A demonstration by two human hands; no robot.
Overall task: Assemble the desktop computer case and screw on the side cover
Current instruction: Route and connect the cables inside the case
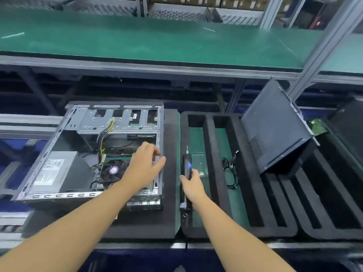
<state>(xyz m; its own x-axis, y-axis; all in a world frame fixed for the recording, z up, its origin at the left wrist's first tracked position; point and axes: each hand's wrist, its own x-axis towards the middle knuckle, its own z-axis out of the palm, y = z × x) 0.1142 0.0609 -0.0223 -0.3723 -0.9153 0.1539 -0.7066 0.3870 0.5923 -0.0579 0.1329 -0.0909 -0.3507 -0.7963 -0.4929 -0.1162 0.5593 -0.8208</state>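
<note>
Metalwork of the open computer case (88, 124) fills the left, where we see it lying on its side on a black foam pad (170, 134), with the power supply (51, 169) at its near left corner and a fan (113, 169) beside that. The left hand (144, 167) reaches in over the case's right wall, fingers curled; we cannot tell whether it grasps anything. Just right of the pad, the right hand (193, 185) grips a black electric screwdriver (185, 163), bit pointing away. Further right we find a slotted foam tray (209, 144) holding black cables (230, 173), and the dark side cover (275, 130) leaning tilted in it.
</note>
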